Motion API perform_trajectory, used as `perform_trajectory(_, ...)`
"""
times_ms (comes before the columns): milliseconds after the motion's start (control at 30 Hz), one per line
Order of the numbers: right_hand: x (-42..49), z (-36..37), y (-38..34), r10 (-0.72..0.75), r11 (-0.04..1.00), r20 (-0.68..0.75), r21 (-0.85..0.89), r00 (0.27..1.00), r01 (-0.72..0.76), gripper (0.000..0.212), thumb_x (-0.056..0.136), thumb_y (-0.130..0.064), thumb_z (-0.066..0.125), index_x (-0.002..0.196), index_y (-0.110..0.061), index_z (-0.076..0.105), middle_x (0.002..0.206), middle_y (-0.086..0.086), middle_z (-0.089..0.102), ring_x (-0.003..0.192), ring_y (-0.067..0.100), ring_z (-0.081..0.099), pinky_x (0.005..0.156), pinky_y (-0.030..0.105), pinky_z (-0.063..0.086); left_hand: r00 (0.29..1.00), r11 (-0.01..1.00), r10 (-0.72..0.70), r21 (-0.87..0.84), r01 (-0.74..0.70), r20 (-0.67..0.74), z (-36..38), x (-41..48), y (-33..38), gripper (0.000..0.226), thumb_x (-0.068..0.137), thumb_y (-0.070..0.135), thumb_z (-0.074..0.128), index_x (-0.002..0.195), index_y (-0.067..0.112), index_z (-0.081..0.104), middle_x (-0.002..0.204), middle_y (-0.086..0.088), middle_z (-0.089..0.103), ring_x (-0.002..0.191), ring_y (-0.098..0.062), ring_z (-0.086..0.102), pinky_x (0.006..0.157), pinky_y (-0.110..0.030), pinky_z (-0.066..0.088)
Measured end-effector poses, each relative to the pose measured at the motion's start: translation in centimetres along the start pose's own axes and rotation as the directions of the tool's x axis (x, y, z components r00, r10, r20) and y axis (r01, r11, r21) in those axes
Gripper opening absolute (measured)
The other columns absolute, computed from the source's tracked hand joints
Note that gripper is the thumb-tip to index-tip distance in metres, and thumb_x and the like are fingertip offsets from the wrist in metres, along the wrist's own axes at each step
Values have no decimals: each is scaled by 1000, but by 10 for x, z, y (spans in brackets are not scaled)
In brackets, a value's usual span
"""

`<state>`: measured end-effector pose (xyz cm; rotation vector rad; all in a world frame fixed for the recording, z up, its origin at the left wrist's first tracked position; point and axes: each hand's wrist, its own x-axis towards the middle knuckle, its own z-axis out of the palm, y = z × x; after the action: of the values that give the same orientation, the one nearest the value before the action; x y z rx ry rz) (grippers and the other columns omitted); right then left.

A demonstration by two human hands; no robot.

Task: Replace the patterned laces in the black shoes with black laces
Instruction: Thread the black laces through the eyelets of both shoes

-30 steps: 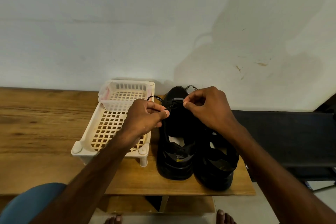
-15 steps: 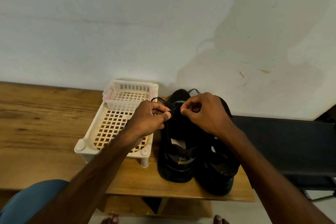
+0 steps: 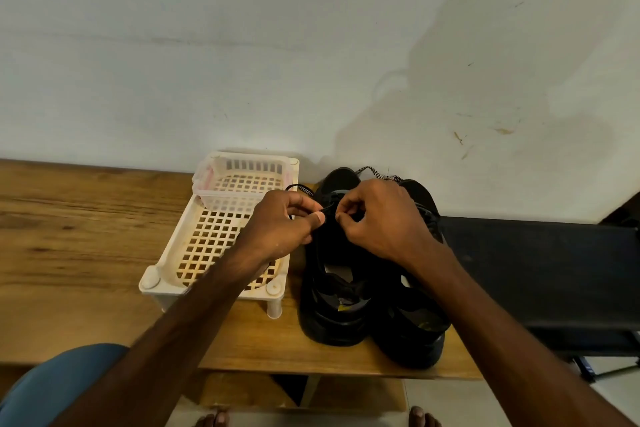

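Plainly the left grip (image 3: pixel 287 218) and right grip (image 3: pixel 377 218) both pinch the lace (image 3: pixel 327 209) over the shoes (image 3: pixel 332 315) at the worktop's (image 3: pixel 86 236) right end. The lace looks light, limp and slippery, so it is probably best held by its stiff tip.

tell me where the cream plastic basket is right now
In the head view the cream basket stands on the wooden table, just left of the black shoes, its far end near the wall.
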<state>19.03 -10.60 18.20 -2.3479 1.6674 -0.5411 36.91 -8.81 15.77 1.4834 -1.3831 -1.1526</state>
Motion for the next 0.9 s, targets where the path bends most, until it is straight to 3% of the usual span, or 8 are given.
perform_trajectory(200, 2, 6, -5, 5, 999, -3, -41, 1000, -5, 9, 89, -28, 70, 92, -26, 78, 85, -12, 70, 88, 11, 65, 100, 49, 51, 1000, 1000, 19, -4, -19, 22, -1, -1, 2, 13, 88, 20, 79, 100, 15, 77, 94, 0, 76, 86, -11, 75, 72, -27, 63)
perform_trajectory(367, -1, 8, -2, 37, 999, -2, 27, 999, -37, 11, 93, -29, 72, 101, -25, 79, 93, -9, 74, 88, 9, 67, 98, 45, 53, 998, 995, -28, -98, 34, 57, -2, 3, 0, 16, 101, 16, 60, 105, 12, 75, 106, -6, 74, 95, -16, 75, 73, -25, 62)
perform_trajectory(600, -4, 6, 2, 35, 996, 24, 84, 999, -37, 17, 88, -28, 79, 104, -24, 79, 96, -9, 75, 89, 7, 69, 90, 37, 59, 999, 1000, -10, 24, 9, 40, 1, 7, -2, 7, 94, 9, 70, 98, 11, 75, 99, -7, 72, 91, -18, 73, 68, -25, 62)
perform_trajectory(733, -6, 4, 5, 27, 997, 55, 74, 998, -31, 24, 87, -19, 80, 110, -23, 77, 107, -8, 74, 99, 8, 68, 96, 38, 57, 996, 994, -83, -72, 84, 16, 0, 7, 1, 7, 96, 7, 66, 100, 8, 72, 93, -9, 77, 77, -16, 76, 66, -28, 62)
perform_trajectory(900, -6, 1, 6, 0, 997, 70, 71, 998, -5, 22, 90, -20, 76, 112, -22, 76, 106, -7, 74, 98, 8, 68, 94, 35, 58, 992, 962, -115, -256, 100, -44, -2, 9, 11, 11, 101, 6, 53, 105, 5, 63, 93, -13, 78, 75, -23, 77, 68, -31, 63)
